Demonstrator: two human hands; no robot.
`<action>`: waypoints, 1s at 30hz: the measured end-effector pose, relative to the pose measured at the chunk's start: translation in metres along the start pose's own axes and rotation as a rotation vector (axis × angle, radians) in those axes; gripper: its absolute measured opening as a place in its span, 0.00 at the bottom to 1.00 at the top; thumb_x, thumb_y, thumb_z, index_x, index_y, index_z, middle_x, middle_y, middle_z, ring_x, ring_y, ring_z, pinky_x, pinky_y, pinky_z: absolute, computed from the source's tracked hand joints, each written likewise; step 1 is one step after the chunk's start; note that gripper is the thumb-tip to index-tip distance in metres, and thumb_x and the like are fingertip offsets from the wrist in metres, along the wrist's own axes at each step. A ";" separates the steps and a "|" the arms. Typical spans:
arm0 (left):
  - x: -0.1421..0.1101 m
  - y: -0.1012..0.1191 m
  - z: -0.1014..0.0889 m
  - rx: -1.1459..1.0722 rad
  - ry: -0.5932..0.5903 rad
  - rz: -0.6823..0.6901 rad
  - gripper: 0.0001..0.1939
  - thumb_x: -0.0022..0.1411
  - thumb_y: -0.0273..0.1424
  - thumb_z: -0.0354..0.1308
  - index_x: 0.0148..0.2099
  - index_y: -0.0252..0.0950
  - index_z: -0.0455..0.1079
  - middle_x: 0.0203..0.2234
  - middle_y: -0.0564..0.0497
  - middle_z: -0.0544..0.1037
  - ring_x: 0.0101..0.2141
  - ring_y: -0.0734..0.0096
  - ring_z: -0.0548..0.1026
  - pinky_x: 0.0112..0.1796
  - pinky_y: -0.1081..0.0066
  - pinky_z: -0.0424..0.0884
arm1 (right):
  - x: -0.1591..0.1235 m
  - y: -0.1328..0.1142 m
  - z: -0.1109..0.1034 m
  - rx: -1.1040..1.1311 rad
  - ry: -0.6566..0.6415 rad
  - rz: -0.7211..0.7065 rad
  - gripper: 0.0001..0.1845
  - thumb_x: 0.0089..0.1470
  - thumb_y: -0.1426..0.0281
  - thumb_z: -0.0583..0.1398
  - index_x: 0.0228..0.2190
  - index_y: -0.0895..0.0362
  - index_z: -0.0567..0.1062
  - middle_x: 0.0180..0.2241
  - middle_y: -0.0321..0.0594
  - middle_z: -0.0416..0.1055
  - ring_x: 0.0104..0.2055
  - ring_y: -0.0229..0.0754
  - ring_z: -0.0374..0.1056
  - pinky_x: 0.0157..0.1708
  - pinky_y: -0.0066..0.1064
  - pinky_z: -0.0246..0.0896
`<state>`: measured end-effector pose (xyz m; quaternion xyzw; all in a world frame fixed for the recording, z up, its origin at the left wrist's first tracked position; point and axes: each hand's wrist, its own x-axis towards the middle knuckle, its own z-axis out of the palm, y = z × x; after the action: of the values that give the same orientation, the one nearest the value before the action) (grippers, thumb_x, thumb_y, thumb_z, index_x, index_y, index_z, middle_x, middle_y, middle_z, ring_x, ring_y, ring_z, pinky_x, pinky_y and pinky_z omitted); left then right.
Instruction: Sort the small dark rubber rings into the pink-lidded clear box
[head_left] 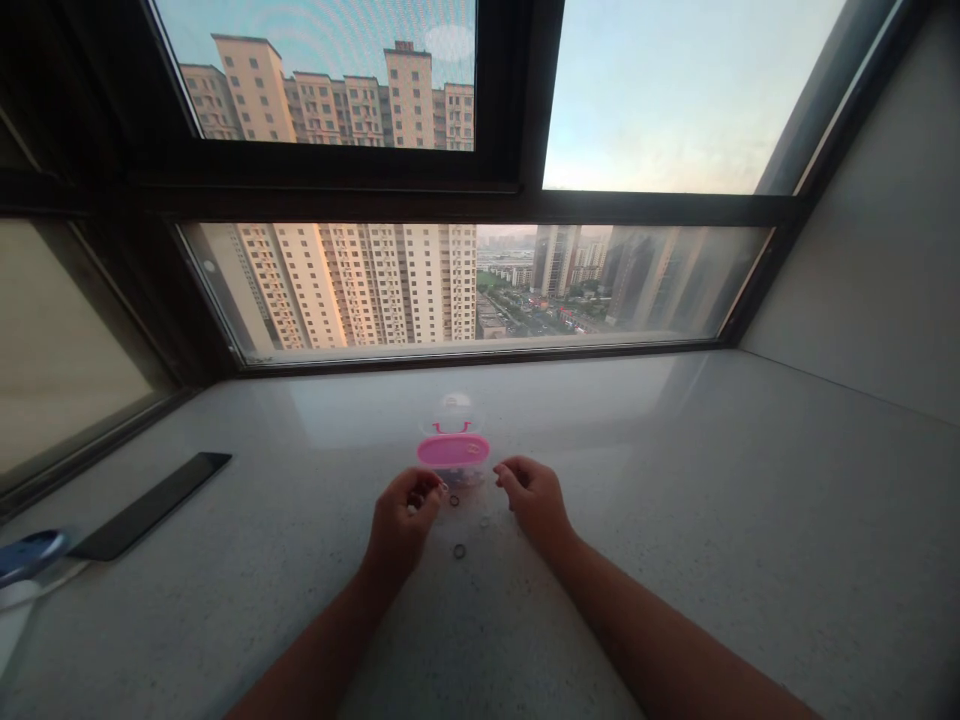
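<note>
My left hand (405, 512) is closed in a pinch at the left front of a small clear box. A tiny shiny piece (444, 487), which looks like a ring, shows at its fingertips. Across from it, my right hand (534, 497) is also closed, thumb against fingers; whatever it may hold is hidden or too small to name. Between them stands the clear box with a pink oval tray (450, 450) and pink clips, its transparent lid (452, 408) raised behind. Small rings lie in front: a dark one (454, 501), a pale one (484, 522) and a grey one (460, 551).
The pale speckled windowsill (712, 520) carries everything. To the left lie a dark flat slab (154, 508) and a blue-and-white object (31, 556), cut off by the view's edge. Dark window frames (480, 362) rise behind, with a pale wall (877, 260) on the right.
</note>
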<state>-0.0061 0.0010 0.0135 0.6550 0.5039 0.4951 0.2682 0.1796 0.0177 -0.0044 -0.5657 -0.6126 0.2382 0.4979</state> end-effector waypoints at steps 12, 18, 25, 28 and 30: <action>0.063 0.017 -0.037 0.352 0.000 -0.001 0.11 0.48 0.34 0.54 0.32 0.33 0.71 0.23 0.51 0.75 0.26 0.72 0.71 0.28 0.76 0.65 | -0.001 0.002 0.002 -0.317 -0.340 -0.176 0.07 0.40 0.72 0.58 0.25 0.58 0.77 0.25 0.39 0.70 0.25 0.35 0.61 0.27 0.26 0.53; 0.096 0.012 -0.027 0.552 -0.142 -0.045 0.08 0.43 0.29 0.55 0.27 0.34 0.74 0.21 0.51 0.76 0.25 0.71 0.72 0.27 0.75 0.63 | 0.000 0.002 0.000 -0.307 -0.385 -0.180 0.09 0.36 0.75 0.59 0.26 0.60 0.74 0.27 0.39 0.67 0.25 0.33 0.58 0.26 0.24 0.52; 0.105 0.009 -0.016 0.691 -0.186 -0.029 0.10 0.41 0.27 0.54 0.26 0.36 0.76 0.22 0.48 0.76 0.27 0.67 0.72 0.29 0.73 0.63 | 0.001 0.005 0.001 -0.290 -0.374 -0.192 0.08 0.37 0.75 0.58 0.26 0.60 0.73 0.26 0.38 0.66 0.25 0.33 0.57 0.25 0.24 0.51; 0.105 0.009 -0.014 0.726 -0.192 -0.019 0.10 0.42 0.27 0.54 0.27 0.37 0.76 0.23 0.47 0.77 0.28 0.65 0.72 0.30 0.72 0.63 | 0.001 0.007 0.001 -0.275 -0.379 -0.194 0.08 0.37 0.75 0.57 0.25 0.59 0.75 0.27 0.38 0.66 0.24 0.33 0.58 0.25 0.23 0.52; 0.104 0.009 -0.013 0.737 -0.195 -0.008 0.10 0.43 0.28 0.54 0.28 0.37 0.77 0.24 0.46 0.77 0.28 0.64 0.73 0.31 0.71 0.64 | 0.001 0.007 0.000 -0.270 -0.390 -0.189 0.09 0.37 0.75 0.57 0.25 0.59 0.76 0.27 0.39 0.66 0.24 0.33 0.58 0.25 0.24 0.53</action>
<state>-0.0142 0.0922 0.0652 0.7497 0.6227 0.2149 0.0636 0.1828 0.0207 -0.0103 -0.5106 -0.7735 0.2114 0.3103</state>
